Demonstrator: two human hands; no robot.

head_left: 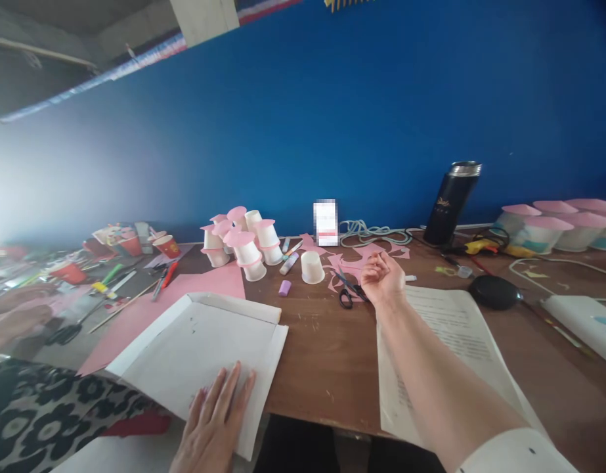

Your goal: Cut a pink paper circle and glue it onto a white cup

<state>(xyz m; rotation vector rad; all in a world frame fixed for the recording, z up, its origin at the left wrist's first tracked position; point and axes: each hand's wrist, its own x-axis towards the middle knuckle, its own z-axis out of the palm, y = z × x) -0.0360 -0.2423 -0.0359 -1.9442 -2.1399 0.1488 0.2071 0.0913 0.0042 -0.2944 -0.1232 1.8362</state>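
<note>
My left hand [216,417] lies with its fingers stretched out on a shallow white cardboard box lid [234,322] at the table's front edge. Over the table's middle, my right hand [383,278] is turned with its fingers curled in; whatever they may hold is hidden. Close beside it, black-handled scissors [346,299] lie among cut pink paper scraps [354,264]. A single white paper cup [312,267] stands upside down to their left. Near that cup are a purple cap [284,288] and a glue stick [289,263]. Printed sheets [445,335] lie under my right forearm.
Stacked white cups with pink paper discs [246,246] stand at back left, and more pink-topped cups [546,230] at far right. A black bottle [450,203], a phone [325,223] and a cable [376,232] line the blue wall. Another person's hands [21,315] are at left.
</note>
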